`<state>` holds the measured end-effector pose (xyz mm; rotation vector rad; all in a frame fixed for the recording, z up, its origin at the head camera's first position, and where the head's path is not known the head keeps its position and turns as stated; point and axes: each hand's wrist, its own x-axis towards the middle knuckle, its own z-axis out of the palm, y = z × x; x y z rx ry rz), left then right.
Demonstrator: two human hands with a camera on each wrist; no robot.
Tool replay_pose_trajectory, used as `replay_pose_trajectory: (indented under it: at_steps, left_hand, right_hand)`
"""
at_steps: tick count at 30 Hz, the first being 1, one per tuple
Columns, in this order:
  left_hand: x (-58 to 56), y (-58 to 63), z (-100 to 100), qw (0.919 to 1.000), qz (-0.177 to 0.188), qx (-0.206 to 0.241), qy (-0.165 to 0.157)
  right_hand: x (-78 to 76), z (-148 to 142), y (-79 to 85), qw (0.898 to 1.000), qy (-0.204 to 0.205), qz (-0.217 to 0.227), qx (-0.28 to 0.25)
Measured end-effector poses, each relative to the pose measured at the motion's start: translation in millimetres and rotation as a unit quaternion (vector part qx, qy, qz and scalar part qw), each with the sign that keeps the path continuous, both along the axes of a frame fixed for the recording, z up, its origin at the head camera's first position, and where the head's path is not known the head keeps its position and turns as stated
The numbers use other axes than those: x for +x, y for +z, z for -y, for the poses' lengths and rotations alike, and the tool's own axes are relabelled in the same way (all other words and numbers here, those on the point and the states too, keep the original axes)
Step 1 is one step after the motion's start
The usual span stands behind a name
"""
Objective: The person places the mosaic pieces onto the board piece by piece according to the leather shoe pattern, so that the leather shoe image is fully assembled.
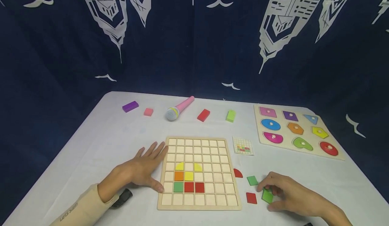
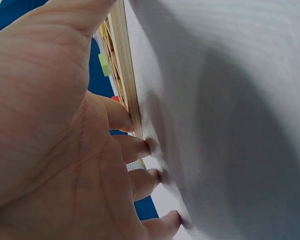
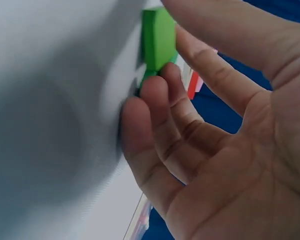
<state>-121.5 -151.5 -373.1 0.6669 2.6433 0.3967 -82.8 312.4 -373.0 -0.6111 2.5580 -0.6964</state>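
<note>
My left hand [image 1: 143, 168] lies with fingers spread and straight at the left edge of the wooden grid board [image 1: 199, 207]. Its thumb touches the frame near the lower left corner, and its fingertips [image 2: 141, 146] rest on the cloth along the board's side. Yellow, orange, green and red pieces sit in some of the board's cells. To the right of the board, my right hand [image 1: 291, 194] holds a bright green square tile [image 1: 267, 196] between thumb and index finger, low over the table. The other fingers curl beneath the palm. A darker green tile [image 1: 252, 180] lies just left of it.
A red square [image 1: 251, 198] and a red quarter-circle piece [image 1: 238, 173] lie by the board's right side. Above them is a small pattern card [image 1: 243, 146]. A shape puzzle board [image 1: 285, 141] occupies the far right. A toy microphone [image 1: 180, 108] and several coloured blocks line the back.
</note>
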Motion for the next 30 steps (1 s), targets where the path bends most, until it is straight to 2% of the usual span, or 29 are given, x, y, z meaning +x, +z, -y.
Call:
replay_pose_trajectory:
  at_steps: [8, 14, 17, 19, 24, 30]
  left_hand:
    - [-0.5, 1.7, 1, 1.0, -0.006, 0.005, 0.002]
    - [-1.2, 0.3, 0, 1.0, 0.0, -0.001, 0.007]
    - [0.8, 0.0, 1, 1.0, 0.003, 0.002, 0.006]
    - [1.8, -0.1, 2, 1.0, 0.002, 0.005, 0.004]
    - [1.9, 0.4, 2, 1.0, -0.002, 0.006, 0.005]
    - [1.3, -0.7, 2, 0.9999, -0.005, 0.009, 0.001]
  right_hand:
    - [2.6, 9, 0.1, 0.998, -0.036, -0.024, 0.045]
    - [4.8, 25, 2.8, 0.991, -0.083, -0.02, 0.106]
    - [4.6, 35, 7.0, 0.988, -0.091, -0.031, 0.12]
    - [3.0, 40, 11.4, 0.99, -0.069, -0.044, 0.116]
    - [-3.6, 61, 23.1, 0.995, 0.031, -0.08, 0.06]
    - [-10.9, 97, 28.1, 0.992, 0.099, -0.074, 0.003]
